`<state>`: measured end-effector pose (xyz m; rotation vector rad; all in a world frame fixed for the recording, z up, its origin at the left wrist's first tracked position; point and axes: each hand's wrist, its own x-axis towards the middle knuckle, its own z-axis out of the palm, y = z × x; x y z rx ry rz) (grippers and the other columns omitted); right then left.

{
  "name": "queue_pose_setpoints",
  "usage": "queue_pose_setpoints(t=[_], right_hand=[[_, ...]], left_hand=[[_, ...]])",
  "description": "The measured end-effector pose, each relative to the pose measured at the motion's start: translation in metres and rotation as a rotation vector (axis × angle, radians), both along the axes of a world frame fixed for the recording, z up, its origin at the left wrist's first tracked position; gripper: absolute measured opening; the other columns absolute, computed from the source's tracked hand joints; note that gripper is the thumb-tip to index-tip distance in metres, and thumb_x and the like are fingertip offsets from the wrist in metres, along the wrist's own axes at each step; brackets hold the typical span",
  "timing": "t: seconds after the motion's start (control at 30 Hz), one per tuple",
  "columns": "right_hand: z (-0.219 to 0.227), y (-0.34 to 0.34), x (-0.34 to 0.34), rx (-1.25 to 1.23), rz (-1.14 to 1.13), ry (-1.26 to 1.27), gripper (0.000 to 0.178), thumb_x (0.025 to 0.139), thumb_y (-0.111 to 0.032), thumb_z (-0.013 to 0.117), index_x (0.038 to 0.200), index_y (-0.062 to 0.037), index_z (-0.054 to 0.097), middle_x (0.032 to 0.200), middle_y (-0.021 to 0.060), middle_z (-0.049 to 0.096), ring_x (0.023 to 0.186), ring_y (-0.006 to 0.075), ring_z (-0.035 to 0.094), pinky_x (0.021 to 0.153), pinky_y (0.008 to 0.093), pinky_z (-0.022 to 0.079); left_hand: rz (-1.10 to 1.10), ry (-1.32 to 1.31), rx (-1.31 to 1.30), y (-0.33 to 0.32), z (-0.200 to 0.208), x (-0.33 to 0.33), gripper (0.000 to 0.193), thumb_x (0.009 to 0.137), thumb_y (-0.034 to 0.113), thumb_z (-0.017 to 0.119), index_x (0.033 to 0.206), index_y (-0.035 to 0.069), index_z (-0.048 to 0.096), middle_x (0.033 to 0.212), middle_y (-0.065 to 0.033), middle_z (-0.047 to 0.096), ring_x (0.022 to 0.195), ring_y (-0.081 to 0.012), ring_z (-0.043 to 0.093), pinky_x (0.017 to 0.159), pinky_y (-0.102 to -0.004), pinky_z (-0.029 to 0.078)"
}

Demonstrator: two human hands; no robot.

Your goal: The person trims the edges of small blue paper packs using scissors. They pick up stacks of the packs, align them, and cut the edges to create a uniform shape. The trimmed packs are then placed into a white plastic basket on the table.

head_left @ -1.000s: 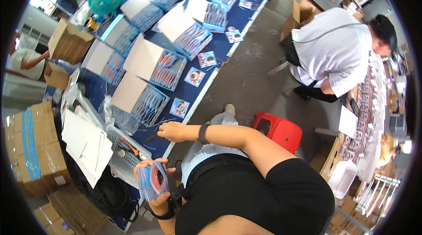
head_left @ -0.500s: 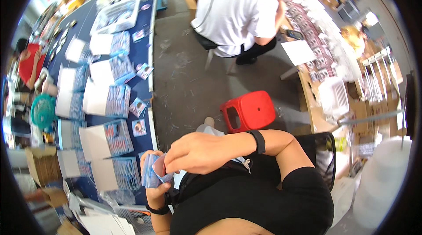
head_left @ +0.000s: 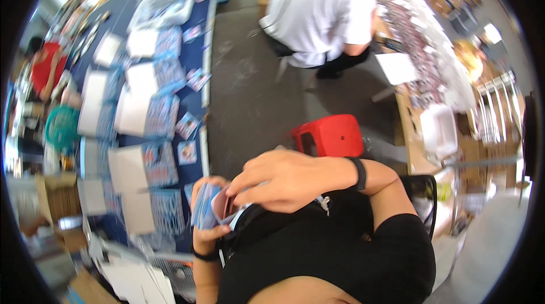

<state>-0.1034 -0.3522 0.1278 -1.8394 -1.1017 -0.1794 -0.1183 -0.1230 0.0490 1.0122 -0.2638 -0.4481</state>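
My left hand (head_left: pixel 211 234) is closed around a small bundle of light-blue printed card packets (head_left: pixel 205 207), its fingers behind and its thumb along the lower edge. On the side facing my right hand, a pinkish curved piece (head_left: pixel 222 204) stands out from the blue cards. My right hand (head_left: pixel 284 180) reaches across from the right, palm down, with fingers bent and fingertips at that pinkish piece. Whatever sits between those fingertips is hidden and blurred. Both hands are in front of my body, beside the edge of the blue table (head_left: pixel 196 113).
Open white-lidded boxes (head_left: pixel 162 116) filled with blue packets stand in rows on the table, with loose cards (head_left: pixel 187 152) along its edge. A red stool (head_left: pixel 335 136) stands ahead. Beyond it, a seated person in white (head_left: pixel 321 14) works at a goods-covered table (head_left: pixel 417 128).
The whole view has shifted slightly, and things appear further right. My right hand has drawn a little away from the packets, so more of the pinkish piece shows. My left hand keeps its hold.
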Motion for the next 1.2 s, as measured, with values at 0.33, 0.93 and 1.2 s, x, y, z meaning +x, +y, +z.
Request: queue_pose_setpoints(t=[0.33,0.93,1.2], right_hand=[[0.01,0.026,0.018,-0.084,0.125,-0.062,0.028,0.058,0.007,0.062,0.085,-0.0007,0.061,0.095,0.0104,0.06,0.071,0.0265,0.058,0.058,0.0342,0.048],[-0.014,0.015,0.013,-0.302,0.345,0.084,0.024,0.062,0.003,0.058,0.084,-0.005,0.064,0.087,0.0058,0.061,0.075,0.0252,0.06,0.061,0.0344,0.047],[0.007,-0.001,0.002,-0.099,0.257,0.171,0.022,0.06,0.006,0.052,0.077,-0.0043,0.061,0.081,0.0062,0.061,0.065,0.027,0.059,0.052,0.0348,0.045]], left_hand=[[-0.008,-0.174,-0.043,0.015,0.007,0.004,0.086,0.052,0.021,0.083,0.123,0.003,0.039,0.108,-0.0129,0.054,0.102,-0.0237,0.055,0.093,-0.0348,0.042],[-0.183,-0.024,0.054,0.011,0.004,-0.008,0.08,0.056,0.01,0.079,0.124,0.001,0.038,0.12,-0.0166,0.045,0.112,-0.0272,0.048,0.095,-0.0378,0.039],[-0.263,0.238,-0.225,0.0,0.003,-0.014,0.083,0.051,0.003,0.079,0.122,-0.001,0.035,0.114,-0.0184,0.046,0.1,-0.0322,0.055,0.074,-0.051,0.054]])
